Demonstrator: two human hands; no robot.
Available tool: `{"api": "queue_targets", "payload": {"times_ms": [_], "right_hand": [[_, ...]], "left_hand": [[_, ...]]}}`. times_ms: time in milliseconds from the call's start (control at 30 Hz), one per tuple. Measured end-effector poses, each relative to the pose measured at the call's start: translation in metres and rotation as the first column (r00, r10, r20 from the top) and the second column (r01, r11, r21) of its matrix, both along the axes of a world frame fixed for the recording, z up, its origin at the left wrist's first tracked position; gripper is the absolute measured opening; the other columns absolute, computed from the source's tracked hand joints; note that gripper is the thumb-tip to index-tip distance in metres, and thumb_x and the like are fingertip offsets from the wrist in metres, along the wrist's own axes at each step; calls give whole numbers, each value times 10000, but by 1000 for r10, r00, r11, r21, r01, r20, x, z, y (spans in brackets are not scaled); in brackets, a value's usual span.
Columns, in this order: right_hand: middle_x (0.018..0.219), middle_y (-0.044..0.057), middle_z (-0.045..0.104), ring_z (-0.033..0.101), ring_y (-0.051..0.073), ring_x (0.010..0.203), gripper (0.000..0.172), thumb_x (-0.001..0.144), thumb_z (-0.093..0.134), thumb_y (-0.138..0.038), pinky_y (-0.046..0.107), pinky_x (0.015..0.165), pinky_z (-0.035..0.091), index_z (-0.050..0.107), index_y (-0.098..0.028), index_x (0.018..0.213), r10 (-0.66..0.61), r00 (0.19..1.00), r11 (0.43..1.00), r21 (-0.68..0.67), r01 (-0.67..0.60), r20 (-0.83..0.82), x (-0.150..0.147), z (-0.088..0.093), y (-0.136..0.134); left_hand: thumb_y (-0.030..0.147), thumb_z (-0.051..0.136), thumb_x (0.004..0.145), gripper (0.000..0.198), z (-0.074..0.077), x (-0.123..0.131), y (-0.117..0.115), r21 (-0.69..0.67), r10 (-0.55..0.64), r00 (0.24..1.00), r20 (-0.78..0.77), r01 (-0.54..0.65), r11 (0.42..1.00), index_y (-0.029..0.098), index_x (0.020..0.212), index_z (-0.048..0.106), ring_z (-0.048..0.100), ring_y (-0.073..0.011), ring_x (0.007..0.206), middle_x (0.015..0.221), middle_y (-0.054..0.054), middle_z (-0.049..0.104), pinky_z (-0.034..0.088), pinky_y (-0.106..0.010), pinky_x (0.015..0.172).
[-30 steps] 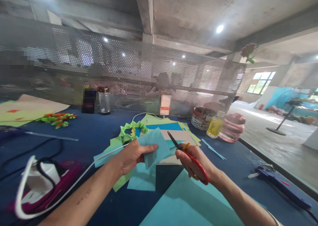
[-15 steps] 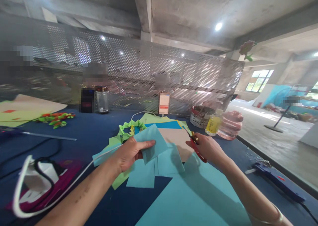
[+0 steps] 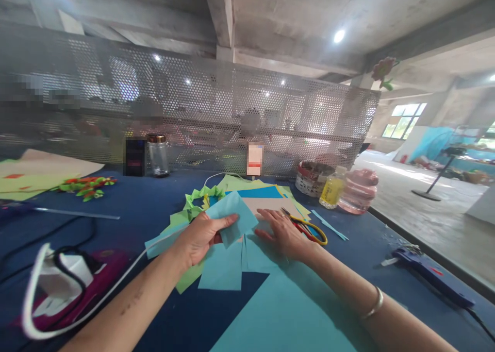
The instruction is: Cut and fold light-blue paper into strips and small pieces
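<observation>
My left hand [image 3: 204,236] pinches a square of light blue paper [image 3: 242,219] between thumb and fingers, held up over the pile. With its fingers stretched out, my right hand [image 3: 284,233] is beside that square, above other blue pieces; whether it touches them I cannot tell. Scissors [image 3: 315,231] with red and yellow handles lie just right of my right hand. Below are a cut blue piece [image 3: 221,269] and a large light blue sheet [image 3: 278,316]. A folded green paper ring [image 3: 193,202] sits behind my left hand.
Blue paper strips [image 3: 330,225] lie right of the scissors. A glue gun [image 3: 433,277] is at the right, a magenta power strip [image 3: 96,285] with a white cable at the left. Behind stand a basket [image 3: 309,182], a yellow-labelled bottle [image 3: 331,189], a pink bottle [image 3: 358,192] and a glass jar [image 3: 158,158].
My right hand has let go of the scissors, which now lie on the table, and has moved left towards the blue square. My left hand keeps its hold, nearly still.
</observation>
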State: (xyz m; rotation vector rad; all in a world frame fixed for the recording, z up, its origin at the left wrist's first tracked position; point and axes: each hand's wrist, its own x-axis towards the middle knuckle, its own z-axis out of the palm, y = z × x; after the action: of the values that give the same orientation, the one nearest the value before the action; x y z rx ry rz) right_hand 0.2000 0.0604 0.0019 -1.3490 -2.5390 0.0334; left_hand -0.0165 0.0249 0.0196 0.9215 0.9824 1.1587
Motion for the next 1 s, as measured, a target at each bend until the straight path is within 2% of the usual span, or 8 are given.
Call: {"api": "queue_targets", "payload": {"times_ms": [167,267,400,500,600,700,833,1000], "right_hand": [[1320,160,547,492,282,1225,547,915,497,-438,448,1061,308,436,-144,1372,-13,1000,998,-62,12,-17,4,-7,7],[1239,154,580,534,286,1138,579,821,629,-401,425,1007,354,497,-150,1325,-25,999,996,-81,22,-32,5,-6,9],[1050,125,646,578,296,1000,649,683,729,-501,398,875,429,582,-178,1227,-36,997,989,-143,27,-64,9,-4,11],[980,125,662,589,312,949,556,633,746,-538,399,808,442,658,-178,1049,-65,990,981,-190,41,-122,12,-2,9],[846,70,676,609,263,819,341,633,756,-429,347,712,456,671,-192,863,-80,969,972,-233,25,-232,15,-1,7],[734,12,648,595,193,705,191,728,659,-374,288,638,455,626,-197,791,-94,904,974,-228,-4,-418,17,0,8],[817,18,633,587,192,798,263,857,491,-460,290,700,466,557,-208,892,-104,719,992,-127,22,-687,19,3,7],[859,22,654,608,211,845,324,805,574,-498,305,738,488,573,-222,974,-87,575,988,-143,-53,-813,15,-4,1]], "left_hand": [[274,860,565,337,1,-1,1,4,-5,1000,15,5,1000,118,825,713,696,-191,645,765,-66,756,571,-285,598],[272,855,574,313,0,-1,2,-2,11,1000,18,-11,1000,116,805,712,688,-173,618,730,-58,752,560,-249,555],[286,857,570,369,-2,-1,3,9,-7,999,32,7,1000,114,862,712,701,-193,646,765,-75,760,580,-273,578],[293,864,557,394,-3,0,3,13,-8,1000,22,8,1000,105,868,711,698,-201,633,762,-83,759,587,-292,578],[305,858,570,400,-4,-1,3,15,-21,999,30,20,1000,98,880,711,705,-214,663,812,-102,763,594,-310,608],[300,857,574,389,-5,-1,4,24,-16,998,54,14,1000,109,882,714,703,-217,666,818,-89,763,598,-329,621],[301,844,596,325,-6,-2,5,78,27,996,90,-35,996,122,840,724,690,-192,652,783,-60,758,590,-307,609],[300,838,603,307,-8,-3,8,143,111,985,132,-130,981,150,849,732,690,-178,700,787,-44,758,571,-272,651]]}}
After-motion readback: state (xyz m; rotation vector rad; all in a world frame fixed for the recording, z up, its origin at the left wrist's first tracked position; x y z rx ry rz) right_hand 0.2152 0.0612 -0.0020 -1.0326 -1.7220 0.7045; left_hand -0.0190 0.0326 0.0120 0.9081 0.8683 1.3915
